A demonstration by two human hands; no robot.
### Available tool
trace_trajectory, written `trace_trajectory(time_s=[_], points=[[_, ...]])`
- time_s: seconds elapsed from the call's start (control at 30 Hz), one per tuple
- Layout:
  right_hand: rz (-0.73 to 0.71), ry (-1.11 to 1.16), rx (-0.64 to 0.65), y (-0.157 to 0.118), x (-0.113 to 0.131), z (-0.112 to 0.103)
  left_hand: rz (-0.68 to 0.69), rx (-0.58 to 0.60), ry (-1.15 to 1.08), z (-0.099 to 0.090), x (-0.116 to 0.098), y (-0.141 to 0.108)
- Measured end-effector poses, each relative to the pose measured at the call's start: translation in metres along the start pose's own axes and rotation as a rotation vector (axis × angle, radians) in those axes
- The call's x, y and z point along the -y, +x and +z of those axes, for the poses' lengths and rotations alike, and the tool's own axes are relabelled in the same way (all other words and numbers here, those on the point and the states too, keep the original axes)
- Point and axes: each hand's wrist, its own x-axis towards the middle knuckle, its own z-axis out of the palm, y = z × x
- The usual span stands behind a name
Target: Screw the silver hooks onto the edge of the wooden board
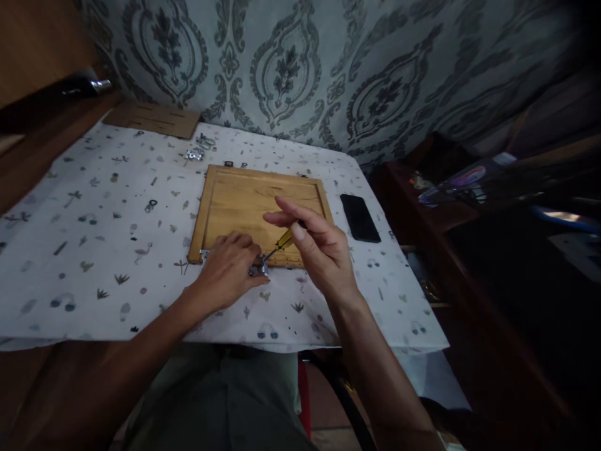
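A framed wooden panel (244,203), like a small cabinet door, lies flat on the table. At its near edge, my left hand (228,266) steadies a silver metal hinge (264,265), thumb below and fingers above. My right hand (323,250) grips a screwdriver (284,240) with a yellow and black handle, its index and middle fingers stretched forward. The screwdriver slants down to the left, its tip at the hinge; any screw there is too small to see. Another bit of silver metal (203,253) shows at the panel's near left corner, partly behind my left hand.
Several metal hinges (196,154) lie past the panel, near a cardboard piece (153,121). A black phone (360,218) rests to the right on the patterned tablecloth (113,244). A patterned curtain (286,69) hangs behind. Right of the table, a plastic bottle (462,180) lies on dark furniture.
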Motion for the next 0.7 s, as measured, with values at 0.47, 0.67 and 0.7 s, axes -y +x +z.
trace_trajectory(time_s=[0.47, 0.67, 0.7], points=[[0.063, -0.122, 0.057, -0.01, 0.007, -0.008, -0.003, 0.0, -0.014, 0.004, 0.002, 0.0], [-0.023, -0.192, -0.079, -0.011, 0.002, -0.006, -0.007, 0.003, -0.024, 0.004, 0.002, 0.0], [-0.039, -0.198, -0.098, -0.012, 0.001, -0.005, -0.008, 0.004, -0.025, 0.004, 0.002, 0.0]])
